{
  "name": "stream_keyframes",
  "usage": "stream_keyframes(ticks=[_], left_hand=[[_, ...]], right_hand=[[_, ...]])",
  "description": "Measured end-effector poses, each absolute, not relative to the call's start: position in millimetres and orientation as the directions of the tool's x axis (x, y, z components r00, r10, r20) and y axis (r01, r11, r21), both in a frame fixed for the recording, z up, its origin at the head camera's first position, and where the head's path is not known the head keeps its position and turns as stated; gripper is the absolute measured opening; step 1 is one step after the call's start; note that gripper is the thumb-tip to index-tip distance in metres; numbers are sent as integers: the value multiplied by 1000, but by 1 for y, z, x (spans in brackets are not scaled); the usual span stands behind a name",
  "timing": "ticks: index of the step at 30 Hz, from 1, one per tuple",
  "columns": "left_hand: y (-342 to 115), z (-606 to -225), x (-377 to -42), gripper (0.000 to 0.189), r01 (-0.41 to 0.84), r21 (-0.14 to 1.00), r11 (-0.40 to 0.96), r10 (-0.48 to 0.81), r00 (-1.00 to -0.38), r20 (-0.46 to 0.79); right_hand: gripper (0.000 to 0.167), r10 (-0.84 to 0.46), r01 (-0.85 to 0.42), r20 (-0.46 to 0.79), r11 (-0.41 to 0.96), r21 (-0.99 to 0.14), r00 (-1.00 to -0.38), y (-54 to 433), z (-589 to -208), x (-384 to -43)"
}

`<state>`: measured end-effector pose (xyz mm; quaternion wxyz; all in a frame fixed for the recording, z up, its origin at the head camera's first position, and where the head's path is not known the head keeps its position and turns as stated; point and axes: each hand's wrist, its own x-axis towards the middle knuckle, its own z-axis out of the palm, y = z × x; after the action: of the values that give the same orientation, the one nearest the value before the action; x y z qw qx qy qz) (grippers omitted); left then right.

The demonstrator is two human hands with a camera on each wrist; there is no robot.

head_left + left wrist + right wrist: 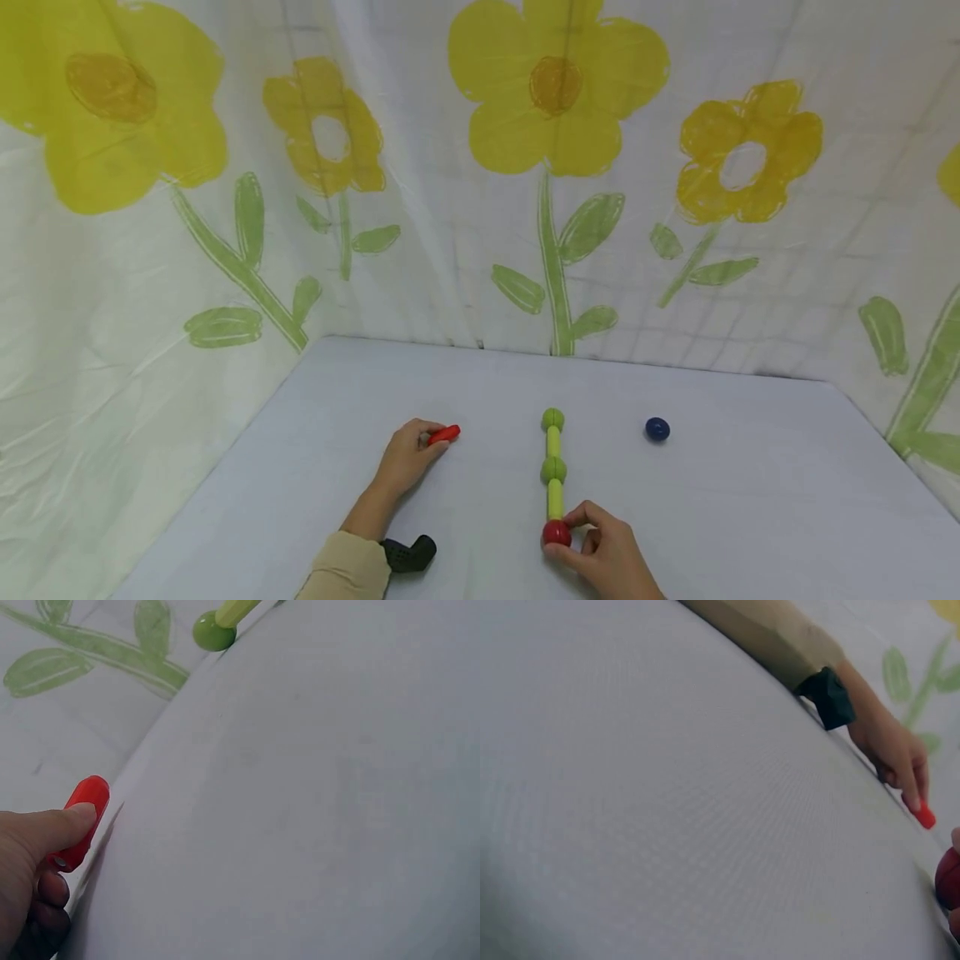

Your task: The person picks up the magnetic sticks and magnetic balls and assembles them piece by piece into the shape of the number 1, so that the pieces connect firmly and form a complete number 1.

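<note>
My left hand pinches a short red stick between thumb and fingers, over the left part of the table. In the left wrist view the red stick is a plain rod with a small hole in its end. My right hand pinches a dark red ball at the near end of a straight chain. That chain runs away from me: a yellow-green stick, a green ball, another yellow-green stick and a green ball at the far end. The right wrist view shows the red ball only at its edge.
A dark blue ball lies right of the chain on the white table. Behind the table hangs a white curtain with yellow flowers. A black wrist camera sits at the left sleeve.
</note>
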<state>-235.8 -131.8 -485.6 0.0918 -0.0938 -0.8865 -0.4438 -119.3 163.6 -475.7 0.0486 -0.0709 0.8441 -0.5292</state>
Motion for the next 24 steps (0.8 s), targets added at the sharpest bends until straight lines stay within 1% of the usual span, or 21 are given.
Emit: stream_keyframes(ticks=[13,24], left_hand=[[-111,-482,-227,25,205,798,567,98,-978,182],[-87,-481,-218,23,259,814,520,91,-964,249]], right_hand=[[36,-116,-59,5,466,-883,-993,159,-472,-135],[36,-102,-62,17,461,-885,-995,159,-474,-147]])
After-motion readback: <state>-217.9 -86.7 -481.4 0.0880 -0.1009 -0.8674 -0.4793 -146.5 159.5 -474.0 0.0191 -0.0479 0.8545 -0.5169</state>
